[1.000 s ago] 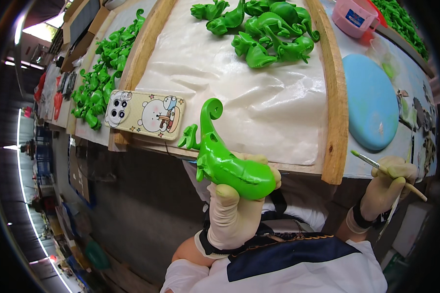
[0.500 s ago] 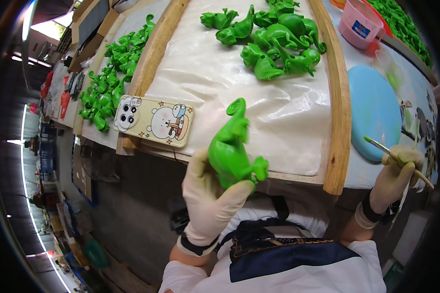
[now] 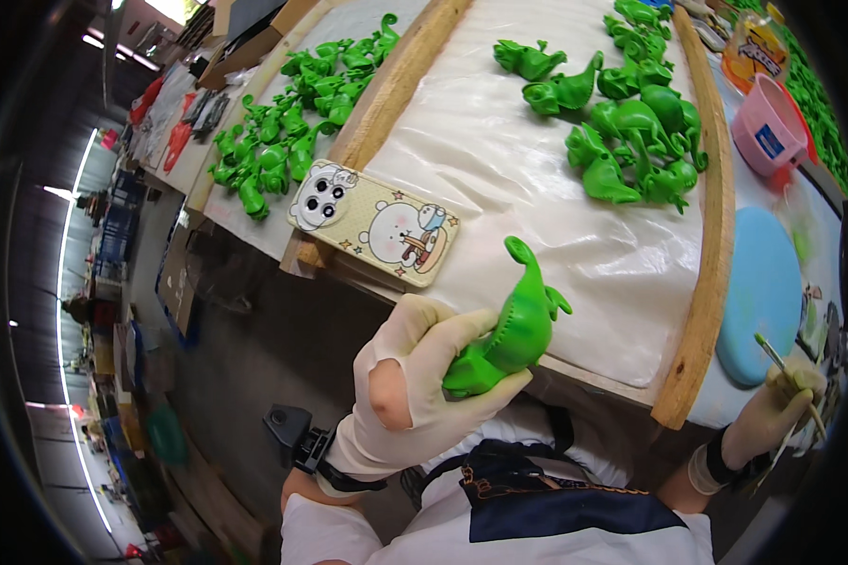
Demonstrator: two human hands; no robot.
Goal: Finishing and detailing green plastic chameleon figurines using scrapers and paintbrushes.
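Note:
My left hand [image 3: 415, 381], in a pale glove with a hole at the back, grips a green chameleon figurine [image 3: 518, 330] above the table's near edge. The figurine's curled tail points up and its ridged back faces my fingers. Off to the right, my gloved right hand [image 3: 780, 400] is closed around a paintbrush [image 3: 773, 353] with green on its tip. That hand is beside a light blue oval board [image 3: 761, 297]. More green chameleon figurines [image 3: 631, 141] lie on the white sheet [image 3: 499, 179] at the far right of the table.
A phone in a cartoon case [image 3: 377, 221] rests at the table's near left edge. Wooden strips [image 3: 702, 311] border the sheet. Beyond the left strip lies a pile of green figurines [image 3: 292, 122]. A pink tub [image 3: 768, 127] and a bottle of orange liquid [image 3: 756, 47] stand at the far right.
My left hand has turned the chameleon figurine, so its ridged back now shows and the back of my glove faces up. The whole view has shifted; the right hand still holds the paintbrush.

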